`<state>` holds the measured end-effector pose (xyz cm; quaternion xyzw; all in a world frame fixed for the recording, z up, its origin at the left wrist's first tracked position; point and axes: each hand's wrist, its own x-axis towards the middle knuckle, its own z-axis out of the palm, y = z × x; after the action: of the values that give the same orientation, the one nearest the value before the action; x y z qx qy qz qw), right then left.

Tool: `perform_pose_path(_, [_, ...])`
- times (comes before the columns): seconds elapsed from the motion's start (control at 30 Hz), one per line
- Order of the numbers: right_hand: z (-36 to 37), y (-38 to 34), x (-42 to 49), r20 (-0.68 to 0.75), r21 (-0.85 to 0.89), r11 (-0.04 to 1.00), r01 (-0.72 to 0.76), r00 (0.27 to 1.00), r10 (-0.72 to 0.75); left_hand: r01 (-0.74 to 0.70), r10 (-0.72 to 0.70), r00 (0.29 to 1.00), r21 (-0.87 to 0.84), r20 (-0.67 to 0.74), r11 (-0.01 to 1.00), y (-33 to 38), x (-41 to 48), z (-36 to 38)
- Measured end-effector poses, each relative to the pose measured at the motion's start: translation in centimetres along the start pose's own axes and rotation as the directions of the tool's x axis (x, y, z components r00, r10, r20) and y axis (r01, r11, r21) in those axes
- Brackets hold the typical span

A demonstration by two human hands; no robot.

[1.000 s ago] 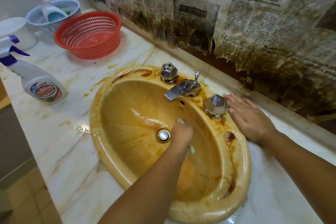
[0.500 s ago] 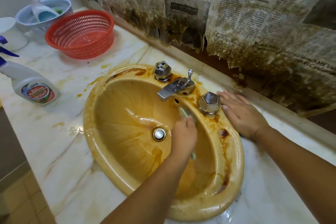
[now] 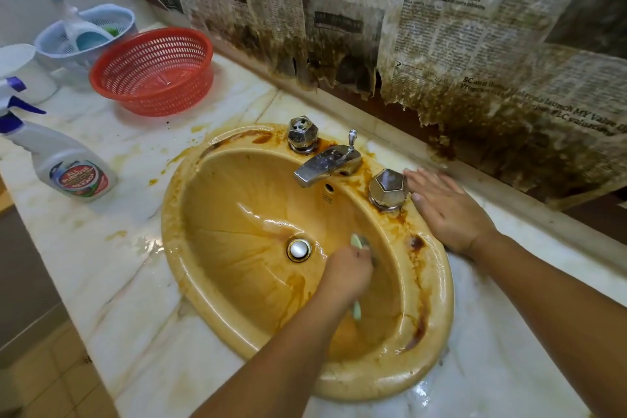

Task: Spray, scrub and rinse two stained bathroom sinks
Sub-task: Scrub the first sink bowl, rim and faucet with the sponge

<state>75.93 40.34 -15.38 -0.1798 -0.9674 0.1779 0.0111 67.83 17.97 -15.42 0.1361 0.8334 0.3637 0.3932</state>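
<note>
A spray bottle of all-purpose cleaner sits on the marble worktop, well to the left of the working fingers, with a red basket beyond it. In the yellow sink, wet and streaked brown, the left hand is curled tight around a pale green scrubber, whose ends peek out above and below the fist. It works the bowl wall just right of the drain. Whether the scrubber is a sponge or a brush cannot be told.

To the right of that grip, the right hand lies flat on the sink's edge and the worktop. Its fingers are straight and spread, holding nothing, just beside the right tap knob.

The likeliest trouble is underfoot for that bracing palm: the surface around it looks wet, and a hard push from the scrubbing arm could send it sliding. A soapy grip might also let the scrubber squirt loose toward the drain. Dark crusts on the rim, between the two hands, risk being missed if the scrubbing stays in the bowl. Sodden newspaper hanging behind the right fingers could shed pulp into the sink once rinsing splashes it.
</note>
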Motion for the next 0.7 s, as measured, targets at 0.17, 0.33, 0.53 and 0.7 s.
perform_pose_path(0.17, [0.3,-0.7,-0.9,0.001,-0.011,0.998,-0.060,0.998,0.060,-0.120,0.095,0.980,-0.135,-0.176,0.984,3.1,-0.7,-0.1])
perform_pose_path(0.33, [0.2,-0.8,-0.9,-0.020,-0.030,0.998,-0.058,0.998,0.057,0.026,-0.043,0.995,0.180,0.091,0.983,-1.0,-1.0,0.1])
perform_pose_path(0.53, [0.2,-1.8,-2.1,0.006,-0.035,0.992,-0.124,0.992,0.124,-0.088,0.088,0.996,0.000,-0.017,0.996,0.8,-1.0,0.0])
perform_pose_path(0.7, [0.5,-2.4,-3.9,0.011,-0.014,0.984,-0.180,0.984,0.180,-0.011,-0.061,0.976,0.325,0.211,0.946,-2.6,-3.4,-0.9])
